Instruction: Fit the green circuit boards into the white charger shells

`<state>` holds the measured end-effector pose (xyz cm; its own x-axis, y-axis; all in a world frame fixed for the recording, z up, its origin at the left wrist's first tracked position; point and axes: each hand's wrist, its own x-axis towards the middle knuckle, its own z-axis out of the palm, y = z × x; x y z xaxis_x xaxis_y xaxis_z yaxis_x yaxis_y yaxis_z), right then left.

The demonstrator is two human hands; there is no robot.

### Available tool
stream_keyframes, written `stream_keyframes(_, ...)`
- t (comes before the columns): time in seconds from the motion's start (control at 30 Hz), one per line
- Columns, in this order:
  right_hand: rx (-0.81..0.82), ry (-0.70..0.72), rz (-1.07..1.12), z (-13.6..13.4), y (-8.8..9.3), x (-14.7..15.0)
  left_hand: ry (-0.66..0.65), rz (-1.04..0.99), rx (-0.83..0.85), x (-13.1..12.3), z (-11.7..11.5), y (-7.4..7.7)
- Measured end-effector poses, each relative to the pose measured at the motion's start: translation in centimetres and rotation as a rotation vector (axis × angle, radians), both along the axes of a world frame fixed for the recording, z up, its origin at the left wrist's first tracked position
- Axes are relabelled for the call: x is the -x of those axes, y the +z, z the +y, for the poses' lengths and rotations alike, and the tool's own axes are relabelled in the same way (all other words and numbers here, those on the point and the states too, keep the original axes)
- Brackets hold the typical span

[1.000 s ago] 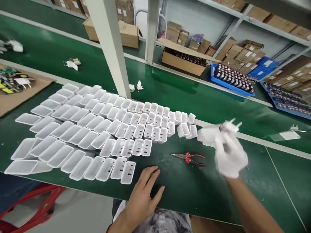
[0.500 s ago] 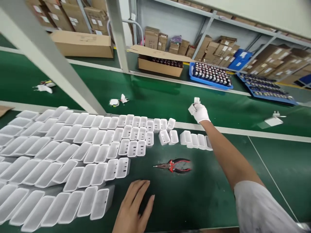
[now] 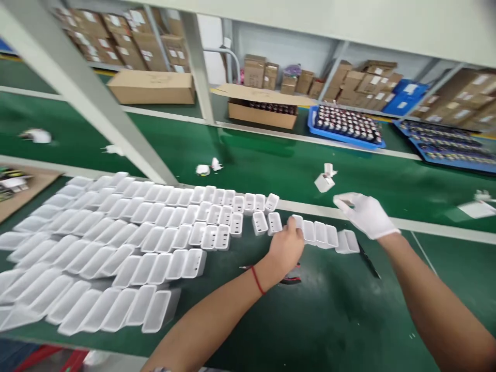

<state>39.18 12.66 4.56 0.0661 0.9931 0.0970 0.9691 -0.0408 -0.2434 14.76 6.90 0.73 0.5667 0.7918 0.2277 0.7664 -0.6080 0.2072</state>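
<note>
My bare left hand (image 3: 287, 248), a red string round its wrist, has its fingers closed on a white plastic case (image 3: 297, 221) at the left end of a short row. Several like cases (image 3: 321, 232) stand to the right of it. Gloved in white, my right hand (image 3: 362, 212) is over the edge of the green belt, empty, with a gap between thumb and fingers. Just beyond it on the belt lies a small white part (image 3: 324, 182). Pliers with red and black handles (image 3: 292, 279) lie partly hidden under my left forearm.
Rows of open white cases (image 3: 127, 227) fill the table's left side. A thin black tool (image 3: 369, 261) lies right of the short row. Across the belt stand a blue tray (image 3: 344, 126) of small parts and an open carton (image 3: 263, 113). A metal post (image 3: 104, 113) rises at left.
My left hand has moved from the table's front up to the short row and grasped a case. My right hand has let go of the white part on the belt and drawn back.
</note>
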Motion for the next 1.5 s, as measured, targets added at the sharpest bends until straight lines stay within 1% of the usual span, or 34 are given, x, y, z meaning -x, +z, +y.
stream_keyframes(0.07,-0.023,0.003,0.024,0.0,-0.2,-0.3,0.025,0.001,-0.007,0.5,-0.3,1.5)
stream_keyframes(0.13,-0.058,0.003,0.054,0.7,-0.4,0.3,0.020,-0.009,-0.016,2.0,-1.2,3.0)
stream_keyframes(0.2,-0.096,0.031,0.075,1.6,-0.2,2.1,-0.022,-0.029,-0.027,4.9,-3.1,4.0)
stream_keyframes(0.27,-0.120,0.098,0.098,2.4,0.4,5.1,-0.108,-0.055,-0.031,8.6,-5.8,4.0)
stream_keyframes(0.33,-0.126,0.205,0.124,3.3,0.9,9.0,-0.135,-0.089,0.020,12.4,-8.8,2.9)
stream_keyframes(0.37,-0.118,0.269,0.119,3.9,1.1,11.2,-0.112,-0.108,0.047,14.2,-10.2,2.0)
stream_keyframes(0.43,-0.084,0.404,0.052,5.6,1.2,15.8,-0.008,-0.161,0.069,16.9,-12.7,-0.3)
stream_keyframes(0.47,-0.062,0.466,-0.003,6.6,1.0,18.0,0.050,-0.196,0.088,17.8,-13.6,-1.5)
stream_keyframes(0.53,-0.029,0.554,-0.082,9.0,0.4,22.3,0.126,-0.287,0.110,18.7,-14.9,-3.9)
stream_keyframes(0.63,0.020,0.626,-0.171,12.6,-0.8,27.3,0.231,-0.421,0.150,18.9,-15.7,-6.8)
stream_keyframes(0.7,0.064,0.623,-0.226,14.5,-1.6,29.5,0.289,-0.479,0.217,18.8,-15.9,-8.2)
stream_keyframes(0.77,0.112,0.583,-0.264,16.0,-2.4,30.8,0.283,-0.496,0.284,18.8,-15.8,-9.3)
stream_keyframes(0.87,0.185,0.522,-0.267,17.6,-3.6,31.3,0.230,-0.508,0.366,19.0,-15.4,-10.3)
stream_keyframes(0.97,0.241,0.474,-0.191,18.5,-4.3,30.7,0.159,-0.523,0.449,19.2,-14.7,-10.5)
stream_keyframes(1.07,0.267,0.435,-0.026,18.7,-4.1,29.3,0.105,-0.494,0.549,19.4,-14.4,-10.0)
stream_keyframes(1.17,0.248,0.422,0.246,17.7,-3.4,27.4,0.168,-0.499,0.566,19.5,-14.5,-9.4)
stream_keyframes(1.23,0.209,0.426,0.465,16.2,-2.6,25.9,0.188,-0.522,0.538,19.5,-14.7,-9.1)
stream_keyframes(1.33,0.145,0.447,0.774,12.4,-1.2,23.5,0.169,-0.516,0.486,19.5,-14.8,-8.8)
stream_keyframes(1.43,0.117,0.448,1.004,7.1,-0.3,21.1,0.183,-0.512,0.416,19.3,-14.7,-8.4)
stream_keyframes(1.5,0.128,0.432,1.109,2.9,-0.3,19.7,0.201,-0.527,0.383,19.2,-14.7,-8.0)
